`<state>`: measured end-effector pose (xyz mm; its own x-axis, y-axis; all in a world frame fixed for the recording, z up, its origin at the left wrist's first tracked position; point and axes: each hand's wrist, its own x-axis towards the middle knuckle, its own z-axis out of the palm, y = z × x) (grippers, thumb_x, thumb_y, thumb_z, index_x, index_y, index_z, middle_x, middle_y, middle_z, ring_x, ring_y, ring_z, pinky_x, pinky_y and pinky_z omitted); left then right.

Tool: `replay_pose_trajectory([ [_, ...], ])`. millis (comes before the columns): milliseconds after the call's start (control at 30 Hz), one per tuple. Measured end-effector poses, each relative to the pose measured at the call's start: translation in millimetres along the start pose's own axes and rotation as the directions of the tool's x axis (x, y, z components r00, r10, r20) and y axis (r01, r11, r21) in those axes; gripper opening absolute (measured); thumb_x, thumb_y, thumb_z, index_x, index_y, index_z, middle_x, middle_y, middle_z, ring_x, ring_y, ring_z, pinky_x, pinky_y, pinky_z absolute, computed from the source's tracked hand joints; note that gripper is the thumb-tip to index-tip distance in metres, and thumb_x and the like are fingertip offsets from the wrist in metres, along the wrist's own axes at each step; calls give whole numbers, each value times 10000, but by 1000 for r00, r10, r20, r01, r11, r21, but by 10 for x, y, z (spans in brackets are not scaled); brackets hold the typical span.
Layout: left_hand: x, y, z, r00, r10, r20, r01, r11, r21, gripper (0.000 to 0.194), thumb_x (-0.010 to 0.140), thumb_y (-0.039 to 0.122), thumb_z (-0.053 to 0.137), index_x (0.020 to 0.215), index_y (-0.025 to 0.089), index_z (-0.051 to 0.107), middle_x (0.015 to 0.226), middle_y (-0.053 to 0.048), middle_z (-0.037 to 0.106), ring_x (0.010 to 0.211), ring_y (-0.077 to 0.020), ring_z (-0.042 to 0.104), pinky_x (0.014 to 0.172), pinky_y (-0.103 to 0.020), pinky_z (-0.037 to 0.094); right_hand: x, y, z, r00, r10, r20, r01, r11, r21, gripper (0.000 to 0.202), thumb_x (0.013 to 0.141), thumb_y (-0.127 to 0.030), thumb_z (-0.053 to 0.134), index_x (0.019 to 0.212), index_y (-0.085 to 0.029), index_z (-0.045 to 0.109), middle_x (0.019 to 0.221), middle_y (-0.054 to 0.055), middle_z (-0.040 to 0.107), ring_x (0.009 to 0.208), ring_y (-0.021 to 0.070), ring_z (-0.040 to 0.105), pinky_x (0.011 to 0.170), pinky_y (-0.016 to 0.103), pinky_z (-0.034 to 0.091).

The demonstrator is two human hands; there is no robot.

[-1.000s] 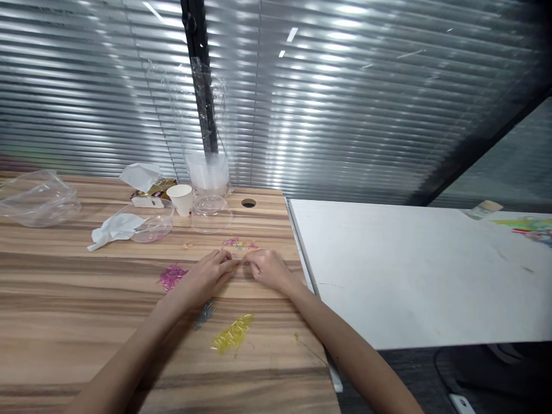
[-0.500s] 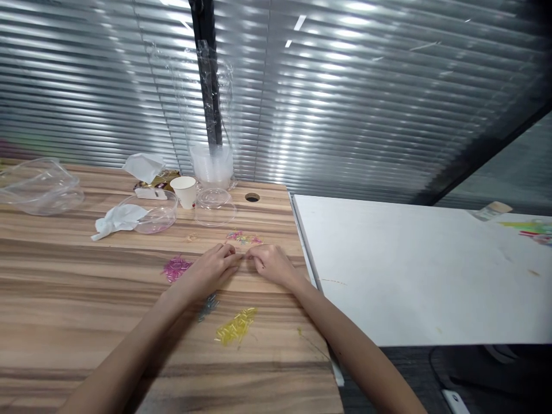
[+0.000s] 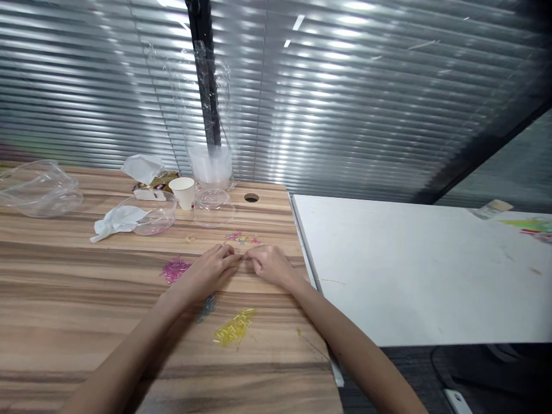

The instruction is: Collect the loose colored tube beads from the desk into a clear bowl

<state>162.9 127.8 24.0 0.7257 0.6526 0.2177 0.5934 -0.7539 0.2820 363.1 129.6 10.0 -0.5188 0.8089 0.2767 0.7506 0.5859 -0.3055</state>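
Observation:
My left hand (image 3: 214,265) and my right hand (image 3: 269,264) meet almost fingertip to fingertip above the wooden table. Each has its fingers curled into a pinch; whatever lies between the fingertips is too small to make out. Just beyond them is a mixed scatter of pink, yellow and blue tube beads (image 3: 244,237). A pile of pink tube beads (image 3: 175,269) lies left of my left wrist. Under that forearm's right side are grey-blue beads (image 3: 207,307), and nearer me a heap of yellow tube beads (image 3: 235,327).
Behind stand a paper cup (image 3: 183,192), stacked plastic cups (image 3: 211,164), a clear lid (image 3: 214,213) and a tissue pack (image 3: 149,178). A crumpled tissue (image 3: 118,221) touches a clear dish (image 3: 161,218). At right, a white table (image 3: 409,270) adjoins the wooden one (image 3: 64,345).
The view has shifted very slightly. Both hands keep the same pinched pose at the same place, and the beads lie as before.

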Motion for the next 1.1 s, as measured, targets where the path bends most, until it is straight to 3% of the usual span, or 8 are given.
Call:
replay_pose_trajectory([
  [267, 9, 1, 3, 1000, 2, 15, -3, 999, 32, 260, 906, 183, 425, 1120, 206, 570, 983, -77, 547, 955, -205, 505, 853, -351, 438, 4, -15, -5, 1000, -26, -12, 26, 999, -24, 281, 774, -33, 456, 841, -167, 694, 786, 39, 701, 694, 154, 600, 637, 236, 380],
  [400, 4, 9, -6, 1000, 4, 18, -5, 999, 46, 297, 915, 186, 412, 1186, 216, 532, 999, -75, 543, 970, -203, 503, 863, -354, 437, 8, -14, -8, 1000, -21, -1, 21, 1000, -23, 289, 784, -39, 447, 866, -168, 693, 806, 43, 703, 704, 154, 601, 649, 238, 381],
  [1100, 6, -10, 4, 999, 35, 7, -36, 997, 62, 273, 899, 174, 423, 1140, 205, 547, 1005, -77, 541, 962, -204, 510, 860, -357, 440, 23, -43, -22, 1000, -22, 22, 22, 1000, 8, 292, 786, -42, 446, 870, -175, 692, 836, 34, 703, 759, 161, 612, 688, 239, 405],
])
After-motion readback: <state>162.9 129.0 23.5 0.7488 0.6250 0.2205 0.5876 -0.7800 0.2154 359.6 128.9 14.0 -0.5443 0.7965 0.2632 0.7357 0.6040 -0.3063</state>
